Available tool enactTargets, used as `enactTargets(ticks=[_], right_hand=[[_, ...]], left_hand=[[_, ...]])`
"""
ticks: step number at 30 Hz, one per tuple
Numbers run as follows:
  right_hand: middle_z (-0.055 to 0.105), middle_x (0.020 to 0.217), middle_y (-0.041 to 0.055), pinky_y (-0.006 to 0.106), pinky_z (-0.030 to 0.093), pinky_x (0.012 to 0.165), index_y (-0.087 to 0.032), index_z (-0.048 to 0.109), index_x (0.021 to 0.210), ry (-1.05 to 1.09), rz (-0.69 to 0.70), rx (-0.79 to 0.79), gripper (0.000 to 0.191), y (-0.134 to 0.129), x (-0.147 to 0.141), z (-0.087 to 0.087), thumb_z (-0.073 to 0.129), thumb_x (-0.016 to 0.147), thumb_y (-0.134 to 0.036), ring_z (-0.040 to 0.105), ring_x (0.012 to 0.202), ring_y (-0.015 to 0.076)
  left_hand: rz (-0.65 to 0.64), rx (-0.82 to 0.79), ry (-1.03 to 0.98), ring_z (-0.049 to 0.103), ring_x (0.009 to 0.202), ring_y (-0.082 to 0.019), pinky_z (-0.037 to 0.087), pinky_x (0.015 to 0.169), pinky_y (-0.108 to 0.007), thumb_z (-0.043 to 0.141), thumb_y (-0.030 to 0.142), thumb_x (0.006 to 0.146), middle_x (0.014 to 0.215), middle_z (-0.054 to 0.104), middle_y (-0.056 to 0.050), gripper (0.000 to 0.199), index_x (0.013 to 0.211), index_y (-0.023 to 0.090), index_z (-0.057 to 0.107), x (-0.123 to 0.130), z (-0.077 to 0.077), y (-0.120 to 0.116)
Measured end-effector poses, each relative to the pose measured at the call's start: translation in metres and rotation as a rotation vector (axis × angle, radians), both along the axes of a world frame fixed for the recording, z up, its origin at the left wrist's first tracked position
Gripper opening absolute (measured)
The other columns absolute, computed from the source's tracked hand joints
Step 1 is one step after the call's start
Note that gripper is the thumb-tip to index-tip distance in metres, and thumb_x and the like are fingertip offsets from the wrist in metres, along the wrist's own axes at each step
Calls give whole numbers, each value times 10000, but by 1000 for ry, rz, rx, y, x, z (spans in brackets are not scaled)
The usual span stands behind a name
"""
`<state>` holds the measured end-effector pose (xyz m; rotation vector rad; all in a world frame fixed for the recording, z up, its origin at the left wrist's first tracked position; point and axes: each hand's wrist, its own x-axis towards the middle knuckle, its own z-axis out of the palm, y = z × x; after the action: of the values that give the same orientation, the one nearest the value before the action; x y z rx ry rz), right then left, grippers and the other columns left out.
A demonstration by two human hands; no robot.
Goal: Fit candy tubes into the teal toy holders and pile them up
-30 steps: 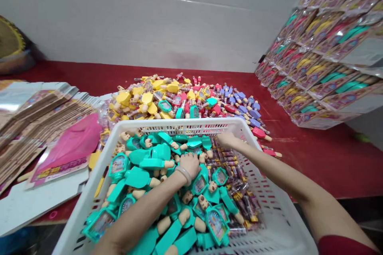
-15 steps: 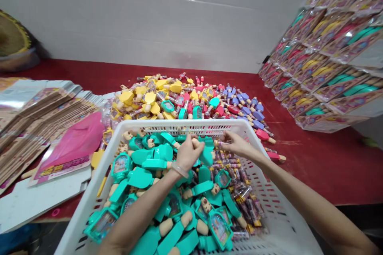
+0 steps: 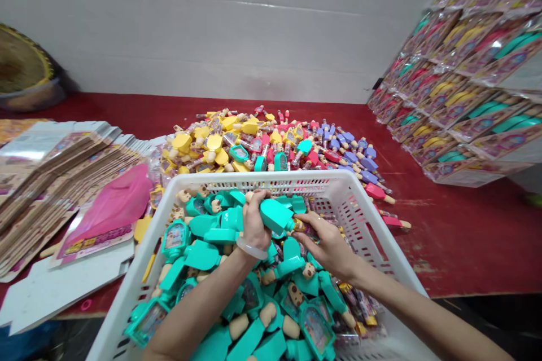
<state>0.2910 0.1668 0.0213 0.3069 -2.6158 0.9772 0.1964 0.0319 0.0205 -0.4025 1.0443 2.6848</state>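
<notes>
- Because my left hand [image 3: 254, 225] is closed around the teal plastic ice-lolly-shaped toy [image 3: 275, 216], the toy sits high in my fist, its broad head jutting past my fingers, so a slip could drop it.
- My right hand [image 3: 326, 245] sits at the clear plastic tube [image 3: 303, 227] on the toy's end, with its fingers close about it; I can't quite tell from here whether they're pinching it.
- If I tug hard, the tube could pull loose or snag on the toys nearby.
- Right below lies the heap of teal toys [image 3: 203, 254] in the white perforated plastic basket [image 3: 254, 179], so anything I drop probably lands there.
</notes>
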Motion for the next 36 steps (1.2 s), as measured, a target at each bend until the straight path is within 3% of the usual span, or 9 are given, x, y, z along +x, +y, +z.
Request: enactTargets(ticks=[6,13,18,20,23,26,28,32,36], right_hand=[[661,964,97,322,514,721,-184,531,1171,95,19,60,269,-4,5,-6,525,924,-291,650,849,212],[655,907,31,285,489,715,-205,600,1042,-264,-8,-381,238,-6,2,5,540,909,-393,611,812,177],[646,948,30,293,477,768,-204,591,1030,-234,-49,-484,219,3,2,10,575,884,-367,597,880,189],[647,979,38,304,479,797,-207,589,1032,-204,-61,-482,208,10,4,10,590,872,-340,600,917,198],[644,987,46,313,488,789,-209,578,1038,-179,-9,-474,213,18,9,11,610,855,-314,605,920,201],[638,991,48,317,488,753,-218,568,1088,-99,87,-423,306,19,12,12,670,808,-292,603,899,201],[629,970,46,326,474,743,-221,571,1089,-7,153,-385,319,18,14,13,680,791,-249,589,877,198],[565,813,10,303,432,669,-208,574,893,16,203,-557,148,18,16,13,669,780,-200,535,759,163],[468,642,-39,244,337,495,-187,525,729,-298,278,-982,201,19,16,13,691,770,-293,452,552,103]], left_hand=[[-17,91,145,603,592,-133,500,681,-297,700,280,715,583,553,58,244,742,196,472,4,5,2],[-11,101,119,592,603,-125,493,682,-278,680,339,750,599,523,56,279,711,195,444,8,8,4],[31,-167,380,612,762,-134,478,778,-259,721,350,752,792,626,12,256,881,218,544,16,19,-2],[-61,-366,534,595,784,-132,475,767,-234,767,305,710,838,638,-15,250,831,196,577,13,29,-10],[-371,-611,645,589,720,-131,484,651,-218,777,297,694,849,652,-40,248,791,161,593,2,50,-30],[-737,-748,651,586,612,-119,480,545,-214,773,317,695,779,649,-20,295,862,148,597,-8,75,-50],[-884,-783,618,595,592,-120,497,537,-220,779,327,687,729,632,-3,330,898,141,605,-12,90,-60],[-866,-699,440,642,603,-137,551,555,-251,736,393,738,766,637,3,318,902,154,606,-14,106,-68],[-816,-562,207,618,508,-128,542,499,-242,648,527,789,688,645,-4,403,951,160,613,-7,92,-80]])
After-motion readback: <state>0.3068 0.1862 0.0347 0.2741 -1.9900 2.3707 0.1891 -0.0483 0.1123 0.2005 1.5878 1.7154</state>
